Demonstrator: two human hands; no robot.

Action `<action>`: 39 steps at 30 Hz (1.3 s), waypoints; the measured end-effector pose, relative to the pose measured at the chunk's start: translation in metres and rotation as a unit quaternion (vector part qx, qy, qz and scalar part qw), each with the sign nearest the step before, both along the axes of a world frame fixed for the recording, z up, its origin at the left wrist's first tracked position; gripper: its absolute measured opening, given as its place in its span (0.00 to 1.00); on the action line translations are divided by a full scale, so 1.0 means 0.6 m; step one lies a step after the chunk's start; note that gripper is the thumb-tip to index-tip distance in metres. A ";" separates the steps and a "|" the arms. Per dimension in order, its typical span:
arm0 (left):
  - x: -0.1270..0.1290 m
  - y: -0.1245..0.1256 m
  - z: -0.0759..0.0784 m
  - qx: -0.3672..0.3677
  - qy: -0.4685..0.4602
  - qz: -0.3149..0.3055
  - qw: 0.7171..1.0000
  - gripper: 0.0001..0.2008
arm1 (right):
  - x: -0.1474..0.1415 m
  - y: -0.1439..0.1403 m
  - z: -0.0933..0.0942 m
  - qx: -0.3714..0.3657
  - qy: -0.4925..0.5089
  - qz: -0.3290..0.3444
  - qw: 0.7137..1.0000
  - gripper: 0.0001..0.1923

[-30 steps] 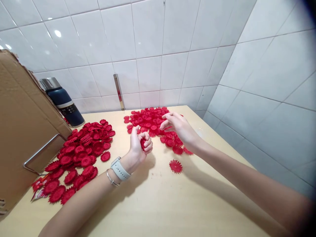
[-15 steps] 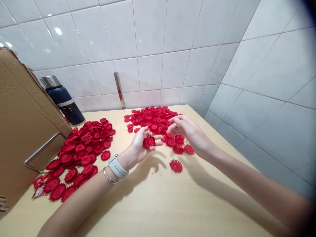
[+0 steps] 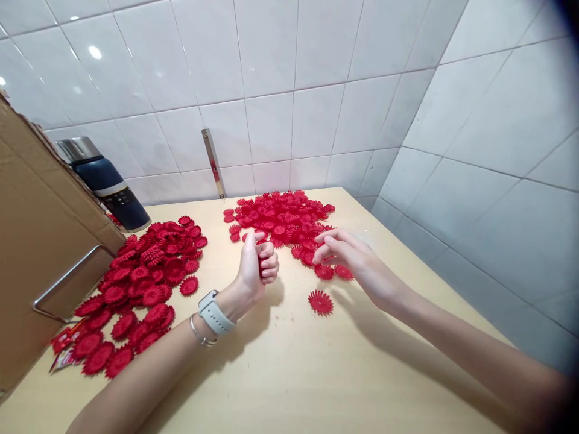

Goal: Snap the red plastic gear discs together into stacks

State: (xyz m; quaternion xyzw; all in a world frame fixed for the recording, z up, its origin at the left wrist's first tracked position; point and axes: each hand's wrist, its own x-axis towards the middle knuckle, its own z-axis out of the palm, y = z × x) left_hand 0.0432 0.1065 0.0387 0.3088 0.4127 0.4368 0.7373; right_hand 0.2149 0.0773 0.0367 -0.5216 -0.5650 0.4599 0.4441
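Note:
My left hand [image 3: 257,265], with a grey watch and a thin bangle on its wrist, is curled into a fist around a red plastic flower piece; only a sliver of red shows between the fingers. My right hand [image 3: 357,259] hovers open, fingers spread, over the near edge of the far pile of red flower pieces [image 3: 280,220] and holds nothing. A single red flower piece [image 3: 321,302] lies alone on the wooden table [image 3: 289,374], just in front of my right hand.
A second, larger pile of red flower pieces [image 3: 140,283] spreads over the left of the table. A cardboard box [image 3: 40,241] with a metal handle stands at the far left, a dark blue flask [image 3: 106,187] behind it. White tiled walls close the back and right.
My left hand has closed from an open palm showing a flower piece into a fist around it. My right hand drew slightly right and down, away from the left hand.

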 end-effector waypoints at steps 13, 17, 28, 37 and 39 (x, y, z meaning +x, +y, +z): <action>-0.006 -0.086 -0.007 0.042 0.055 -0.034 0.997 0.05 | -0.053 -0.069 -0.027 -0.081 0.056 0.166 0.981 0.08; -0.014 -0.108 -0.013 0.055 0.061 -0.078 0.994 0.10 | -0.073 -0.076 -0.039 -0.058 0.074 0.160 0.983 0.04; -0.044 -0.119 -0.023 0.164 0.133 -0.114 0.971 0.15 | -0.050 -0.064 -0.038 -0.144 0.189 0.122 0.964 0.11; -0.048 -0.123 -0.016 0.116 0.168 -0.090 0.975 0.11 | -0.046 -0.072 -0.035 -0.165 0.193 0.211 0.944 0.07; -0.049 -0.125 -0.015 0.111 0.164 -0.091 0.976 0.11 | -0.048 -0.074 -0.037 -0.167 0.200 0.210 0.942 0.08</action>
